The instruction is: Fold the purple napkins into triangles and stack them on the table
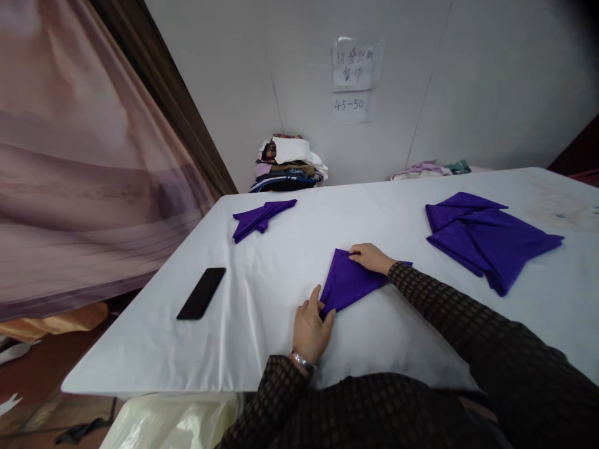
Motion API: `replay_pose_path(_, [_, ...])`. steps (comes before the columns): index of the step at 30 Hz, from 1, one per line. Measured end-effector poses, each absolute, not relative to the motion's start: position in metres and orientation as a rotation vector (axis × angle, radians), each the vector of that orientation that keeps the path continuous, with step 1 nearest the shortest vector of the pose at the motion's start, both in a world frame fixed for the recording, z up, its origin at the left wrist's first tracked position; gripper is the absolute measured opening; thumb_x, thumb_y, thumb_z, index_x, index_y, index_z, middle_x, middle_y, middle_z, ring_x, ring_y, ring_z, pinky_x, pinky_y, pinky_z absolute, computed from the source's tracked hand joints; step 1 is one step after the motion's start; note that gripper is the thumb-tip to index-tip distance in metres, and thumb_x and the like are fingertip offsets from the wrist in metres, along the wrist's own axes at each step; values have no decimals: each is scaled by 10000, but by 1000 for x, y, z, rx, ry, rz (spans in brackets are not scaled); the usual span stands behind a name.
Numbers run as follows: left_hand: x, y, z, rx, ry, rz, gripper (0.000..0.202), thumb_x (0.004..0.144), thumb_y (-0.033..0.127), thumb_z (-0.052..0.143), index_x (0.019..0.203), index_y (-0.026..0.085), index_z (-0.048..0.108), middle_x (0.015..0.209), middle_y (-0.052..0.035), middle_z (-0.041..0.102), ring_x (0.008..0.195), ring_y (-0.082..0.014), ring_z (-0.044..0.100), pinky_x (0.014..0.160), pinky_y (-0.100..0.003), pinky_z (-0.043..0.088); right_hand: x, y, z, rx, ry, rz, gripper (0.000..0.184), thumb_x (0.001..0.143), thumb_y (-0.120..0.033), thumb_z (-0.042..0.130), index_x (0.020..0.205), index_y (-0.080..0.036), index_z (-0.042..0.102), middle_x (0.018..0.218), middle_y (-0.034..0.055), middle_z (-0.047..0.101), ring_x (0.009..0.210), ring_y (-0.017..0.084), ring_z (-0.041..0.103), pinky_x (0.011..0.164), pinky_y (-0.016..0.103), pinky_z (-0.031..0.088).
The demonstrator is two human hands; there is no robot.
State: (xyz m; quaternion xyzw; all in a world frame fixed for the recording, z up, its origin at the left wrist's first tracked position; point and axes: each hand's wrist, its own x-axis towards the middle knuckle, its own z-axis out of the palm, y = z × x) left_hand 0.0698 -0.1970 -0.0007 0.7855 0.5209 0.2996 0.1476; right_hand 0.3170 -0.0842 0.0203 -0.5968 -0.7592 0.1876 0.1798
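A purple cloth napkin (pixel 349 280), folded into a triangle, lies on the white table (pixel 262 299) in front of me. My left hand (pixel 311 327) pinches its near lower corner between thumb and fingers. My right hand (pixel 372 257) rests on the far upper corner, fingers curled and pressing the cloth down. Both sleeves are dark and checked, and a watch sits on my left wrist.
A folded purple napkin (pixel 261 218) lies at the far left of the table. A stack of unfolded purple napkins (pixel 486 240) lies to the right. A black phone (pixel 201 293) lies near the left edge. Piled clothes (pixel 287 163) sit by the wall under paper notices (pixel 356 65).
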Motion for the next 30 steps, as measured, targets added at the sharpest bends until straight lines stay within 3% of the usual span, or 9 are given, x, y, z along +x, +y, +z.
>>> replay_pose_path(14, [57, -198, -4, 2141, 1505, 905, 534, 768, 149, 586, 1272, 216, 424, 790, 11, 617, 795, -175, 567, 795, -389, 474, 300, -86, 1, -1800, -2058, 267, 191, 878, -247, 458, 955, -199, 625, 994, 60, 654, 957, 199, 568, 831, 299, 403])
replay_pose_path(30, [54, -198, -7, 2130, 1497, 936, 392, 799, 184, 537, 1187, 192, 485, 787, -3, 613, 775, -175, 560, 771, -380, 482, 301, -87, -16, -1766, -2002, 101, 198, 883, -235, 472, 1025, -192, 602, 1008, 71, 635, 980, 202, 557, 836, 301, 416])
